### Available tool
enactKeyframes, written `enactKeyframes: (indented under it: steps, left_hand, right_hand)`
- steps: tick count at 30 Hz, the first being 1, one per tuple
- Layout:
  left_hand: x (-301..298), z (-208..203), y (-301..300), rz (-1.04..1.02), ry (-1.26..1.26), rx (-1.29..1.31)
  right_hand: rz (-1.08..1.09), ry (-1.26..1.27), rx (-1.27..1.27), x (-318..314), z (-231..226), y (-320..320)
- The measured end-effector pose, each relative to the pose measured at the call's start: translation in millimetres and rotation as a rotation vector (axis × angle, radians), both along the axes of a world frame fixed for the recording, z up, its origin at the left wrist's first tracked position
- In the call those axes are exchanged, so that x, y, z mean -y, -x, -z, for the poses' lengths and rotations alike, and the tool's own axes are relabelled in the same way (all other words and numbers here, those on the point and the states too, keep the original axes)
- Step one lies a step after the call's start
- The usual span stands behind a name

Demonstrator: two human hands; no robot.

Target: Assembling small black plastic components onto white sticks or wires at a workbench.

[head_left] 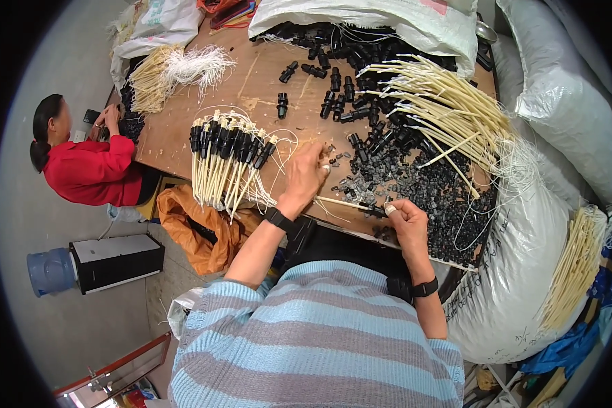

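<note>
My right hand (409,223) is closed in a pinch at the right end of a thin cream tube (340,202), near the table's front edge. A dark piece on the tube sits next to my fingertips, and its exact shape is too small to make out. Over the bare wood, my left hand (306,170) has its fingers curled in toward the thumb; whatever lies between them is too small to name. Just left of it rests a bundle of cream tubes with black connectors (231,146) on their ends, thin white cords trailing off.
Small black and grey parts (428,197) cover the table's right side, with black connectors (350,88) behind. Cream tubes (449,109) lie across them. Stuffed white sacks (523,272) stand at right. A person in red (92,166) sits at the left end; an orange sack (197,224) is below.
</note>
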State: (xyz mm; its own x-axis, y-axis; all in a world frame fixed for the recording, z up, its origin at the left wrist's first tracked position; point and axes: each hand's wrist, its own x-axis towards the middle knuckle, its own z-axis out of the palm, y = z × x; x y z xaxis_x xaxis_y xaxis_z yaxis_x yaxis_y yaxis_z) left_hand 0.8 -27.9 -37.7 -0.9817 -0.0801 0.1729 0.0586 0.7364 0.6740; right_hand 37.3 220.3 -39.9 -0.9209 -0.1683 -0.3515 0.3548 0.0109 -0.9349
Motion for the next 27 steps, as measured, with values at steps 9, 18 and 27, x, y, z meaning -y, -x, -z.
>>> enactKeyframes:
  steps: [9, 18, 27]
  left_hand:
    - [-0.8, 15.1, 14.0, 0.110, -0.018, -0.027]
    - [-27.5, 0.1, -0.4, 0.092, -0.591, 0.167]
    - [-88.0, -16.3, -29.3, 0.173, -0.383, -0.145]
  right_hand:
    - [0.012, 0.026, -0.022, -0.8, 0.0, -1.1]
    - [0.098, 0.109, -0.023, 5.4, 0.7, 4.5]
    - [0.045, 0.348, 0.070, 14.3, -6.3, 6.3]
